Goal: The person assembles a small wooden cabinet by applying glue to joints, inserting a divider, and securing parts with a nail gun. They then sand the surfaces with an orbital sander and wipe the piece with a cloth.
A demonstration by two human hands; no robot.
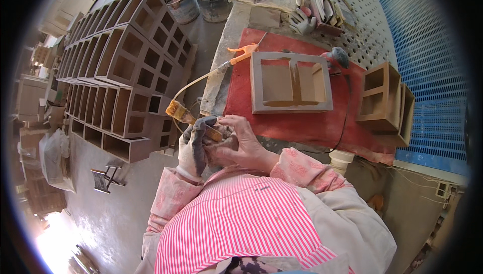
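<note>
Before my chest, my left hand (193,146) in a grey-and-white work glove is closed round a paintbrush (177,111). The brush's brown-stained bristles point up and left, and its handle slants through my fingers. My bare right hand (251,146) meets it from the right, fingers curled at a crumpled greyish thing (225,141) that I cannot make out. Beyond my hands, a two-compartment wooden box frame (256,85) lies on a red cloth (292,125). Wet-looking brown streaks mark its divider and lower inner edge.
An orange air blow gun (244,53) with a hose lies left of the frame. A corded power tool (338,57) sits at its upper right, smaller wooden boxes (385,95) at the right. Stacked compartment units (126,68), two buckets (214,0) and a folding stool (105,177) stand leftward.
</note>
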